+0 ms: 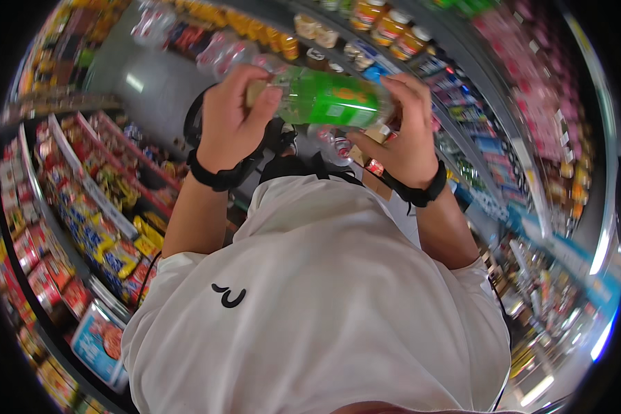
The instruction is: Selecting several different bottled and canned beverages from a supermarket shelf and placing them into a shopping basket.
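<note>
A clear plastic bottle with a green label [336,101] lies sideways between my two hands, its print blurred. My left hand [238,116] grips the neck end, with the thumb and fingers around a pale cap [257,92]. At the other end my right hand [406,129] cups the base, fingers above and thumb below. The palm side of that grip is partly hidden. Each wrist wears a black band.
Shelves of packaged food [98,207] run along the left. More shelves, with orange-filled jars [388,26] and small packs, stand ahead and right. Clear bottles [227,54] are grouped beyond my hands. Below the held bottle are another clear bottle [336,147] and cardboard boxes [376,183]. Grey floor [150,77] shows ahead left.
</note>
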The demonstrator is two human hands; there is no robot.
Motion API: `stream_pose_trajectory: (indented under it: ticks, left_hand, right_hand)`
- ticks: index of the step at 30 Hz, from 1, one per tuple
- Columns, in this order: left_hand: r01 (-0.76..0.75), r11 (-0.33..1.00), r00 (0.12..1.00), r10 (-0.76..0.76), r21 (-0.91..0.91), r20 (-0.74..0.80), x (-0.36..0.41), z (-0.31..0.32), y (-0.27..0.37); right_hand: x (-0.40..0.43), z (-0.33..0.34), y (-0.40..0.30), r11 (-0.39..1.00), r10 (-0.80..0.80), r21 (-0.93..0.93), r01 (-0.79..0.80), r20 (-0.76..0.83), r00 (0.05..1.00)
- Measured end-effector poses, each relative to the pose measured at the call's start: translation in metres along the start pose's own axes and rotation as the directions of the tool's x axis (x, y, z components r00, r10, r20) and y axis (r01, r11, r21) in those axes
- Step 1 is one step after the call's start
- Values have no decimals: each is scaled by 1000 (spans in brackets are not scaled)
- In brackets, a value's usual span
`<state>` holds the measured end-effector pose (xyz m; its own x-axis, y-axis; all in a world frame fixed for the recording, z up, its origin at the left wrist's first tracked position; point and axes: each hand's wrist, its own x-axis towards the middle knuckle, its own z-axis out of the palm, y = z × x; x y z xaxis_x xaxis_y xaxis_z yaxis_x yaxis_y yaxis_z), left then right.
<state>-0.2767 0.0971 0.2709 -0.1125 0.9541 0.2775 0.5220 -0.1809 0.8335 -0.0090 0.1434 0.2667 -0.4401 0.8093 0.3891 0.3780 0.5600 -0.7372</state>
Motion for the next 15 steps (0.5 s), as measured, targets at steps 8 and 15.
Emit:
stream_pose_trajectory:
  ticks: [8, 15]
  left_hand:
    - [541, 670, 824, -544, 508, -159, -111, -80, -293]
    - [819, 318, 408, -908, 478, -96, -145, -33, -505]
  right_hand:
    - [-78, 145, 166, 799, 461, -73, -596, 711, 531]
    - [-199, 158, 284, 143, 790, -311, -940, 608, -81]
